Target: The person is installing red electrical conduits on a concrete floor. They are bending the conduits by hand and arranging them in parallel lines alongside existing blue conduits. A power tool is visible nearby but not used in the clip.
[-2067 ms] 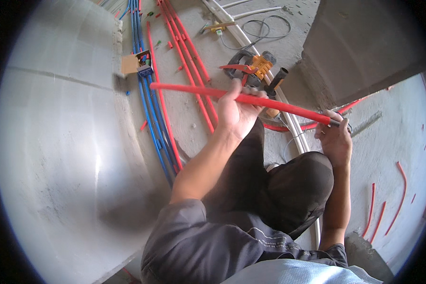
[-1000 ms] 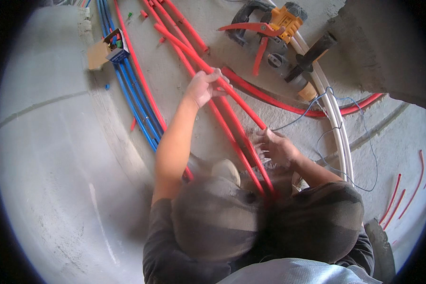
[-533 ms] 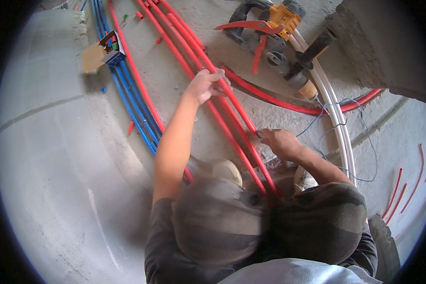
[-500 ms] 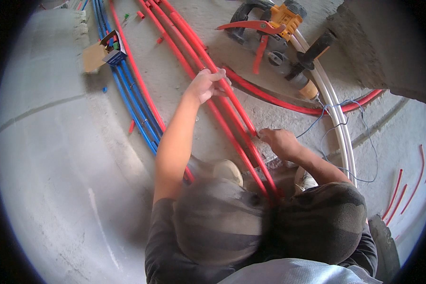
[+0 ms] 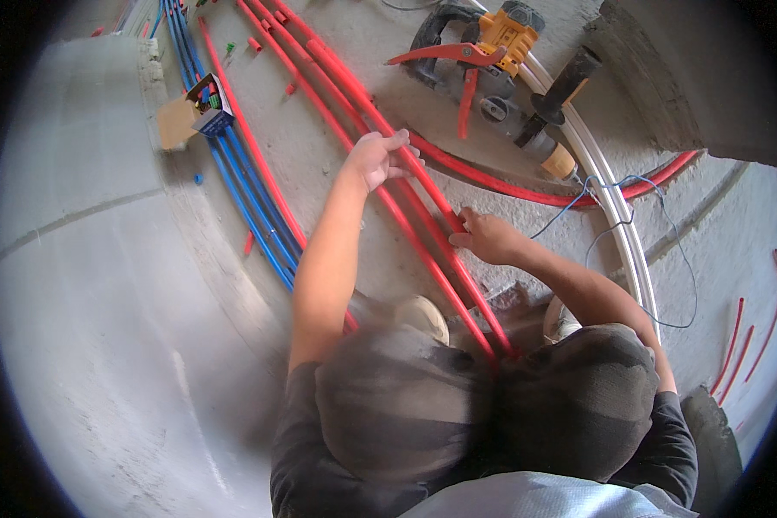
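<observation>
In left hand (image 5: 375, 161), gripping red pipe (image 5: 426, 183) partway along; at right hand (image 5: 492, 238), pinching its end, seemingly for steadiness.

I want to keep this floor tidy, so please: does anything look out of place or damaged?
Short red pieces lie scattered beside the long red pipes, and a small blue piece lies alone left of the blue pipes: they look like stray bits. I see no clear damage.
</observation>
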### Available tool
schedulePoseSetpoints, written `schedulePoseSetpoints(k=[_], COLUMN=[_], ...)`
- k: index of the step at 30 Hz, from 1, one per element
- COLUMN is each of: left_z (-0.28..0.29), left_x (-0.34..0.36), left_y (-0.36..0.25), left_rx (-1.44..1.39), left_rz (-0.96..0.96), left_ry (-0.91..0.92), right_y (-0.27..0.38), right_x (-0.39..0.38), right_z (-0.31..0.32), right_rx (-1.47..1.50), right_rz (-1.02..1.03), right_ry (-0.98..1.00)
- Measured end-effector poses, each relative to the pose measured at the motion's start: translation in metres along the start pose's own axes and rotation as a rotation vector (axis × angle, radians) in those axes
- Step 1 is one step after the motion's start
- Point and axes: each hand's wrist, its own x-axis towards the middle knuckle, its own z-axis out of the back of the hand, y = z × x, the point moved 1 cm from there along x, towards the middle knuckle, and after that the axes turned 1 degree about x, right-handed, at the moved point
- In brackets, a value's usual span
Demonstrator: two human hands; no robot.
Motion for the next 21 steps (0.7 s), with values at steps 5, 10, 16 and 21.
schedulePoseSetpoints(k=[5, 10, 16, 21], left_z=[0.002, 0.005, 0.008, 0.016], left_x=[-0.004, -0.007, -0.005, 0.001], left_y=[0.004, 0.005, 0.0, -0.006], left_rx=[0.0, -0.041, -0.083, -0.003], left_rz=[-0.057, -0.145, -0.225, -0.276], left_ry=[-0.036, -0.06, -0.155, -0.275], right_y=[0.012, 0.011, 0.008, 0.02], right_x=[0.006, 0.01, 0.028, 0.033], right_z=[0.006, 0.003, 0.001, 0.015], right_rx=[0.022, 0.095, 0.207, 0.26], right_rz=[-0.036, 0.022, 0.139, 0.097], right_ry=[0.035, -0.043, -0.101, -0.09])
